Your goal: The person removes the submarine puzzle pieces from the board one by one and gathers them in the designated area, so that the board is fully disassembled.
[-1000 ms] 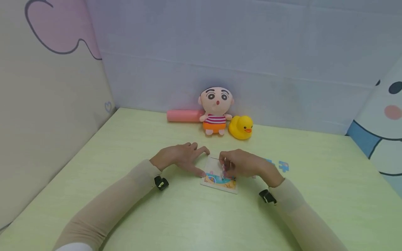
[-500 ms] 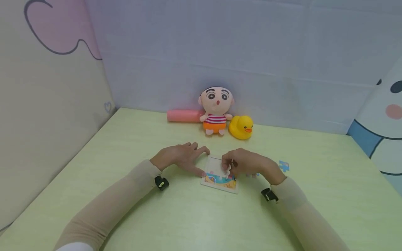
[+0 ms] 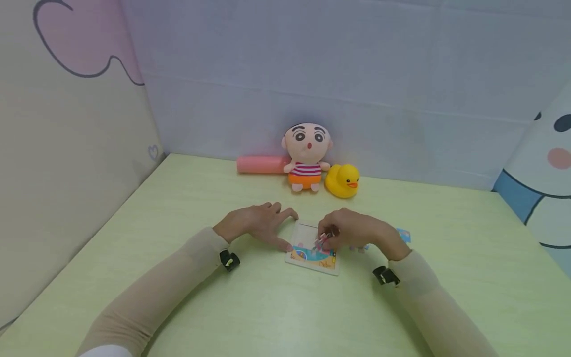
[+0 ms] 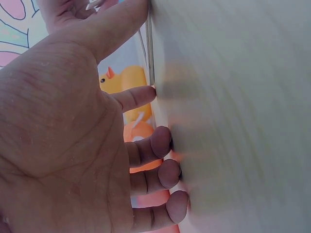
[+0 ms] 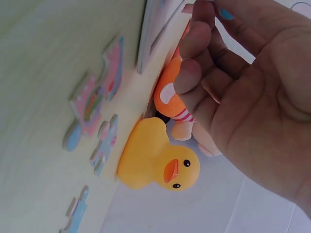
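Green table (image 3: pixel 187 208) bears puzzle board (image 3: pixel 312 262), loose pieces (image 3: pixel 403 234), toys (image 3: pixel 342 181).

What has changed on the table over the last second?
The right hand has slid a little to the right over the puzzle tray, turning the puzzle piece pinched in its fingers, and now covers more of the loose blue piece. The left hand stays flat beside the tray; the doll and duck have not moved.

left hand (image 3: pixel 256 223) steadies the puzzle tray (image 3: pixel 312 253) while right hand (image 3: pixel 352 230) pinches a puzzle piece (image 3: pixel 322 241) above it.
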Demonstrator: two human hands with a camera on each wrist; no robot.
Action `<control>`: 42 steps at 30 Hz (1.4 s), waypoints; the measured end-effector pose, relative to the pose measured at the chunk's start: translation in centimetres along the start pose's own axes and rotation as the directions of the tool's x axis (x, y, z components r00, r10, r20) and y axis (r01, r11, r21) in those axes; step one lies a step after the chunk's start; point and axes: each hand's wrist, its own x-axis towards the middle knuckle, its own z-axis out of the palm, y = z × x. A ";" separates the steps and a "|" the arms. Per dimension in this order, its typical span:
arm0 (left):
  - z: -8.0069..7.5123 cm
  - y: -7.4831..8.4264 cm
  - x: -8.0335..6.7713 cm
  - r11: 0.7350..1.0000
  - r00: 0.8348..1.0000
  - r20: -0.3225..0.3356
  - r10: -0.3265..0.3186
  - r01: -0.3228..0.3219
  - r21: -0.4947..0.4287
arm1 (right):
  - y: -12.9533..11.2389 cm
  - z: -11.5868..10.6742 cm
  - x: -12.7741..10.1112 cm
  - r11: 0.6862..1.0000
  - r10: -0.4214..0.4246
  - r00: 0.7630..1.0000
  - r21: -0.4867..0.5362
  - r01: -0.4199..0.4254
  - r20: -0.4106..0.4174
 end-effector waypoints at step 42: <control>-0.1 0.0 -0.2 0.998 1.000 0.029 0.002 0.000 -0.067 | 7.7 -3.8 -8.5 0.906 0.236 0.948 0.304 -0.295 0.215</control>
